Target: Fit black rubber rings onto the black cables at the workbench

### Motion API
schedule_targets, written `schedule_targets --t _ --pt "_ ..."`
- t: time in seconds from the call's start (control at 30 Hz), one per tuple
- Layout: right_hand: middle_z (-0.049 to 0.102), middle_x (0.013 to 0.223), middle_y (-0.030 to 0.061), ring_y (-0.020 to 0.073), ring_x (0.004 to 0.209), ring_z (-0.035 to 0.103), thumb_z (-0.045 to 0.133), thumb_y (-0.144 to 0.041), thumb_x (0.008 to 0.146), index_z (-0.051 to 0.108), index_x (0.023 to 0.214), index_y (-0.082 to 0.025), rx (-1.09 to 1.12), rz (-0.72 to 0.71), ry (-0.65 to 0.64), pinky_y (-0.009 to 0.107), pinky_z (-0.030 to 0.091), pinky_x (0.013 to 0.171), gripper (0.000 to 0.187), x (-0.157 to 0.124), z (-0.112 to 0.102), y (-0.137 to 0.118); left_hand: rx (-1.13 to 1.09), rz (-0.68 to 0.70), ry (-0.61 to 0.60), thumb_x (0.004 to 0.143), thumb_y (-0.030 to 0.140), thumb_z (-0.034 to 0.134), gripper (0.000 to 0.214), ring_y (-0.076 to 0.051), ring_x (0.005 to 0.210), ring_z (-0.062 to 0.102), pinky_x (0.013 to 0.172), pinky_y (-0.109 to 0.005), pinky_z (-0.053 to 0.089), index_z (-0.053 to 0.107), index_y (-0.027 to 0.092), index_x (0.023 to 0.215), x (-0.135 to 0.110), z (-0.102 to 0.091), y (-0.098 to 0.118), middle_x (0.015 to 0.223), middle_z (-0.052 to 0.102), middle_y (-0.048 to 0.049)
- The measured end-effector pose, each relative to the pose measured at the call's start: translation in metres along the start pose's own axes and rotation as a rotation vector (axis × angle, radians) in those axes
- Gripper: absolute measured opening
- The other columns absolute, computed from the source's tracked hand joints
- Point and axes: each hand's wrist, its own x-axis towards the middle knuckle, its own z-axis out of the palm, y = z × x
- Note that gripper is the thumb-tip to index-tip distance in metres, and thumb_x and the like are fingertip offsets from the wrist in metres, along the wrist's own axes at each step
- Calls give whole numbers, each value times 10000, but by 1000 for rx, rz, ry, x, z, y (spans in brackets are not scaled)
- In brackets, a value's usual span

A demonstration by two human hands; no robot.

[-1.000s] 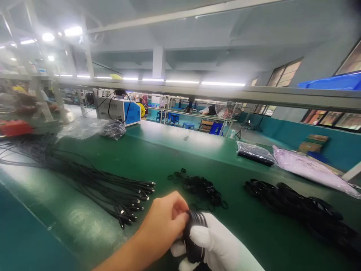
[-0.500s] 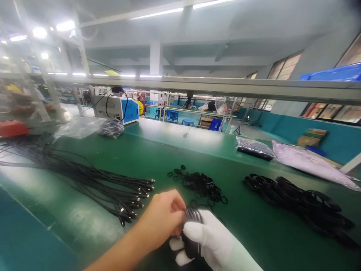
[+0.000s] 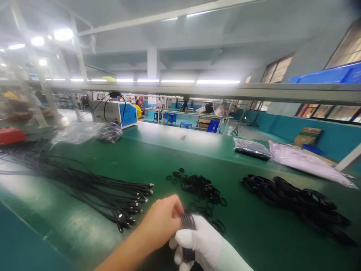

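My bare left hand (image 3: pixel 160 223) and my white-gloved right hand (image 3: pixel 204 244) meet low in the middle of the view. Both grip a coiled black cable (image 3: pixel 187 221), the left pinching its top, the right wrapped around its lower part. Just beyond them lies a heap of small black rubber rings (image 3: pixel 200 187) on the green table (image 3: pixel 158 158). A bundle of straight black cables (image 3: pixel 113 192) with metal plugs lies to the left, its ends pointing at my left hand.
A row of coiled black cables (image 3: pixel 293 197) lies at the right. Farther back are a dark plastic bag (image 3: pixel 251 148), a pale pink bag (image 3: pixel 304 163), a clear bag (image 3: pixel 81 131) and a grey and blue machine (image 3: pixel 114 112). A metal rail (image 3: pixel 214 91) crosses overhead.
My hands have closed tighter around the coil, and less of it shows now. The view has shifted slightly; things on the table stay put.
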Motion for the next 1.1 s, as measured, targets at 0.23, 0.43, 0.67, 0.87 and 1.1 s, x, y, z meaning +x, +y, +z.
schedule_targets --t 0.23,0.43,0.67,0.87,1.1 --pt "499 686 13 120 614 500 645 -349 838 531 764 -120 306 -195 -86 236 402 558 267 8 -5 13 185 273 60 668 126 643 116 -185 805 502 725 -287 354 552 183 711 -33 16 -12 810 598 -4" --pt "558 737 50 167 692 576 692 -349 796 580 827 -102 354 -109 -34 237 460 556 273 6 -9 10 46 271 2 722 146 641 68 -176 793 506 732 -284 364 584 182 720 -33 9 -12 791 595 0" --pt "593 825 83 176 696 616 684 -268 784 559 958 -95 216 -19 -63 236 555 476 276 -10 -7 3 -101 136 115 811 221 543 39 -132 669 517 611 -225 386 563 201 837 -30 -5 2 722 578 34" --pt "570 737 29 119 634 585 708 -303 746 570 943 -127 113 9 -105 191 471 565 298 -12 -5 11 158 362 239 747 51 454 177 -129 691 531 619 -221 378 531 203 792 -26 24 -14 776 571 13" --pt "502 651 -11 111 559 501 704 -227 652 573 786 -138 -56 -122 -104 241 439 572 207 -7 -6 7 149 477 322 757 42 451 193 -110 663 554 607 -194 406 554 202 788 -21 31 -26 737 573 21"
